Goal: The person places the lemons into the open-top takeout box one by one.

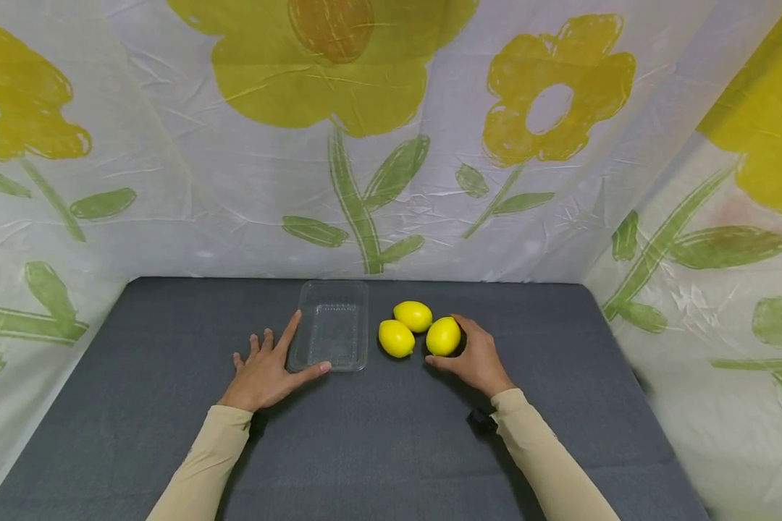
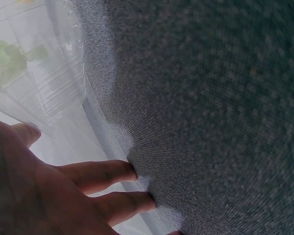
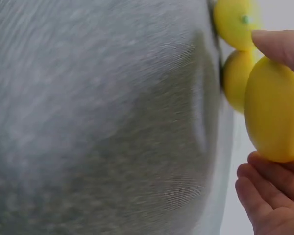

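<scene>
Tan sleeves (image 1: 198, 467) stretch across a dark gray tabletop (image 1: 391, 456) as the right hand (image 1: 476, 359) grips one yellow lemon (image 1: 443, 337) between thumb and fingers, just beside two other lemons (image 1: 396, 339) toward the far edge. Fingers spread wide, the left hand (image 1: 263, 374) touches a clear plastic tray (image 1: 335, 340) by that same edge.

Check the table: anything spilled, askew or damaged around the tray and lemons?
Nothing stands out: the tray sits roughly straight on the cloth, no cracks visible; the two lemons beside it and the third lemon in the right hand look whole, and no spill shows.
</scene>
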{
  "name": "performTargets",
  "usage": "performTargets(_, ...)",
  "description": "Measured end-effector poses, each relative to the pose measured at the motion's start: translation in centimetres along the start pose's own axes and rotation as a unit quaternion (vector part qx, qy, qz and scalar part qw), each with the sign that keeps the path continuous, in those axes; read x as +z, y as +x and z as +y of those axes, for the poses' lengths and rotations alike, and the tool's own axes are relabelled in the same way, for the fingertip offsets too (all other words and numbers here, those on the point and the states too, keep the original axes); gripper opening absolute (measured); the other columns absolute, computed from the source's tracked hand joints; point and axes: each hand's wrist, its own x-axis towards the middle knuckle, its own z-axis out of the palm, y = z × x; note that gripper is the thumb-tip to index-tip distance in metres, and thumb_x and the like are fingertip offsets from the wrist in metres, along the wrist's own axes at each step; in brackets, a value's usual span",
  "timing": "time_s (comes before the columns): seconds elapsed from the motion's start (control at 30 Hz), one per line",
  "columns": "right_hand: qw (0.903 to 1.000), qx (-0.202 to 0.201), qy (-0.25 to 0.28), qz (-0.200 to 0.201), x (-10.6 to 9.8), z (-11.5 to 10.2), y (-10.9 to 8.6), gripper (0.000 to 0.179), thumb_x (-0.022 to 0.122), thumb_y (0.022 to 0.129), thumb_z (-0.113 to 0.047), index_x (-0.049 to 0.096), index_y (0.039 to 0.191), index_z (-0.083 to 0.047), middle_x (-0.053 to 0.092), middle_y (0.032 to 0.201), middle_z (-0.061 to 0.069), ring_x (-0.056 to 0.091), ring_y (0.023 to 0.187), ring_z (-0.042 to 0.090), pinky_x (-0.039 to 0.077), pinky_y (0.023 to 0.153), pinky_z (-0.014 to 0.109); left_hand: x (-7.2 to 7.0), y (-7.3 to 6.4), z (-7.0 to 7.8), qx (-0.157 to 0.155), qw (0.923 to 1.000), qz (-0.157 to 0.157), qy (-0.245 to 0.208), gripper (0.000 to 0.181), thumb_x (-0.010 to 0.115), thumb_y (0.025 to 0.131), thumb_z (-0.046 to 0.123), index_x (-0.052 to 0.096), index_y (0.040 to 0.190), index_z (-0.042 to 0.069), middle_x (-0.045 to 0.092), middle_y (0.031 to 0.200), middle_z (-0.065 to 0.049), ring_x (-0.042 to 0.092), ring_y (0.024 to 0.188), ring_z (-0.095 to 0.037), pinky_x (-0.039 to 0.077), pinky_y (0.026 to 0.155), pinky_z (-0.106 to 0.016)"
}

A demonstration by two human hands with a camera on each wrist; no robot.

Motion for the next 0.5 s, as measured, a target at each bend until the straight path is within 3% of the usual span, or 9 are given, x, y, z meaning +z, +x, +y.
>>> performTargets(0.2,0.9995,-0.011,0.019,0.021,-0.7,-1.3,0.2,0.097,0.093,0.073,-0.035,0.046,0.149,0.002,0.055,0.143,0.021,0.055,0.128,0.038,0.047,0.103,0.055,-0.2,-0.1,-0.1,0.005,1.0,0.001,-0.001,0.114,0.055,0.083,0.083,-0.005,0.164,0.031,0.017,0.155,-0.045,0.008,0.14,-0.07,0.004,0.099,-0.088)
performTargets(0.5,0.9976,-0.032,0.061,0.013,-0.6,-4.3,1.3,0.095,0.094,0.073,-0.032,0.046,0.149,0.002,0.055,0.144,0.019,0.054,0.13,0.036,0.045,0.105,0.056,-0.2,-0.1,0.0,0.007,1.0,0.0,-0.004,0.114,0.055,0.083,0.083,-0.005,0.164,0.032,0.017,0.155,-0.045,0.007,0.14,-0.069,0.004,0.099,-0.088)
